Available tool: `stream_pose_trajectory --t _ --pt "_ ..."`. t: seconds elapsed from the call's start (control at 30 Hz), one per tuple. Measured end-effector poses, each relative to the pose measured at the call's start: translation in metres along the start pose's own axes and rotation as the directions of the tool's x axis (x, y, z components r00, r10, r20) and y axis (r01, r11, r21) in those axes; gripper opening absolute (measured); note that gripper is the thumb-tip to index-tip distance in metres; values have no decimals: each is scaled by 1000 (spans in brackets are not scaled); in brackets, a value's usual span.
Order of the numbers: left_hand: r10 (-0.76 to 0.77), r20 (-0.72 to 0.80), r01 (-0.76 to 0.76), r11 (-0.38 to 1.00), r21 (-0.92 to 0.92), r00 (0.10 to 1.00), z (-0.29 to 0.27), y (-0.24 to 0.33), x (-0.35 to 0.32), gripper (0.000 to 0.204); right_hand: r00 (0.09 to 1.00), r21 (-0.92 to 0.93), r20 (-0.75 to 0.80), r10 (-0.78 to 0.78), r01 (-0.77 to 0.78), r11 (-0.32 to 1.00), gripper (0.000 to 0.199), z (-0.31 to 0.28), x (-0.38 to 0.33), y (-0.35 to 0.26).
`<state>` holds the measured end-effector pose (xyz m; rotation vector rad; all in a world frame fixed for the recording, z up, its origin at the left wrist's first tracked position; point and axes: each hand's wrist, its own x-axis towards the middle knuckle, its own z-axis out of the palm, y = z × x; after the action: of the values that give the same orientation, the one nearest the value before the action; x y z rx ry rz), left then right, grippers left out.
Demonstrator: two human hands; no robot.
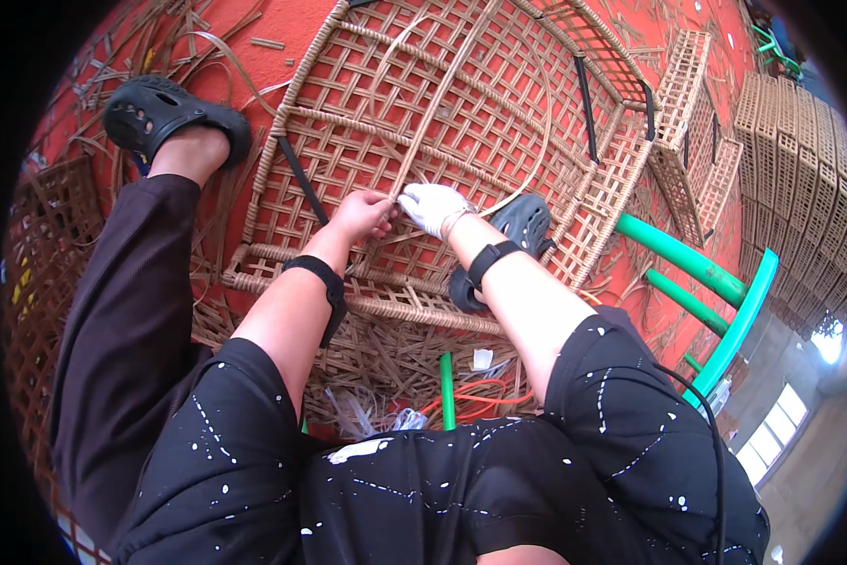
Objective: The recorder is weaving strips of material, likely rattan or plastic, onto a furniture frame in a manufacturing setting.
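Observation:
A tan woven rattan lattice frame [348, 71] lies in front of me, with wrapped rims and a long wrapped rib [455, 71] running down its middle. At the near end of that rib, my bare left hand [362, 216] pinches a thin rattan strip with thumb and forefinger. Close against it, my right hand [431, 206], in a white glove, has its fingers pressed together on the same spot. From there a long loose rattan strip [549, 108] loops out over the lattice to the right. The fingertips partly hide the strip's end.
Rattan offcuts [386, 350] litter the red floor [292, 38]. A green stool-like frame [687, 259] stands at my right, with woven panels [692, 132] and a tall stack of them [800, 179] beyond. My dark clogs [174, 118] flank the frame; an orange cord [471, 391] lies nearby.

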<state>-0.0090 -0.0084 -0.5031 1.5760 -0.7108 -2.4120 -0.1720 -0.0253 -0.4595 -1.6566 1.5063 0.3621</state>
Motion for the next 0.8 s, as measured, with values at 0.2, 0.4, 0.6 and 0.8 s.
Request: stream_pose_trajectory --t 0.2,0.4,0.6,0.8 --pt "117 -48 -117 993 -9 992 7 -11 1 28 993 -76 106 -42 51 996 34 -6 2 11" --pt "148 -138 -133 984 118 979 10 -9 1 24 965 -157 262 20 23 987 30 -44 4 -19" --pt "197 -145 -214 971 -111 970 14 -7 -3 33 989 858 63 136 -124 498 16 -161 -37 -77" --pt "228 -357 -246 969 -3 906 29 -6 -11 34 471 242 -844 -257 762 600 19 -290 -113 -130"
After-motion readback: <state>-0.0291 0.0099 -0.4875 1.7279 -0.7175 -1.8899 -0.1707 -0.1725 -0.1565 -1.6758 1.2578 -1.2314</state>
